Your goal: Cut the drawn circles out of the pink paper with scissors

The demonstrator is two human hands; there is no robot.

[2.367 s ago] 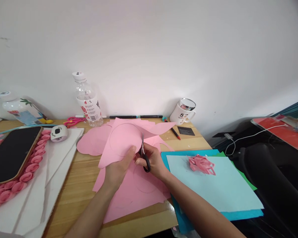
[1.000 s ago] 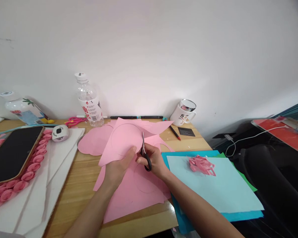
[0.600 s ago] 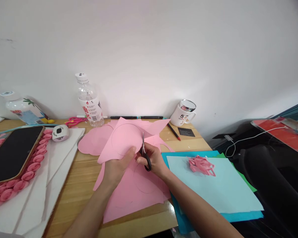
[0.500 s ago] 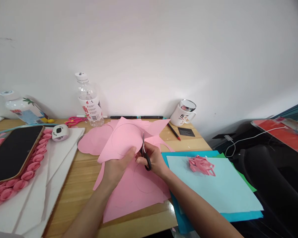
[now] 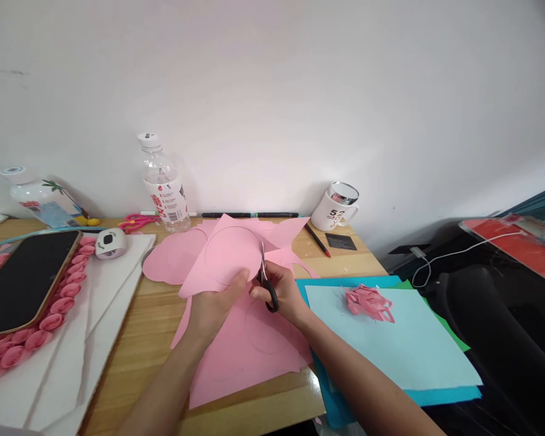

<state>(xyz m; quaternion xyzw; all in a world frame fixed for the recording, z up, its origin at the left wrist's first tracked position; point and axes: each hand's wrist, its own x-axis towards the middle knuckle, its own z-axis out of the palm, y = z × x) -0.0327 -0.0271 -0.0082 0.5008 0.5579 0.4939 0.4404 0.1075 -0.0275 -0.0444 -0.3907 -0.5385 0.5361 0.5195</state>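
Observation:
My left hand (image 5: 215, 306) pinches the lower edge of a pink paper sheet (image 5: 227, 254) with a circle drawn on it, thumb on top. In my right hand (image 5: 281, 293) are black-handled scissors (image 5: 269, 290), fingers wrapped round the handles. Their blades point away from me and meet the paper along the right side of the drawn circle. Beneath lie more pink sheets (image 5: 240, 369), one with another drawn circle. Cut pink rounds (image 5: 172, 257) lie to the left.
A water bottle (image 5: 166, 188) and a white mug (image 5: 336, 206) stand by the wall. At left a phone (image 5: 29, 281) lies on pink paper roses (image 5: 52, 321). Crumpled pink scraps (image 5: 369, 303) rest on light blue paper (image 5: 390, 351). A red-tipped pencil (image 5: 318, 240) lies near the mug.
Almost nothing differs. The scissors and paper hold nearly the same place, with both hands keeping their grip.

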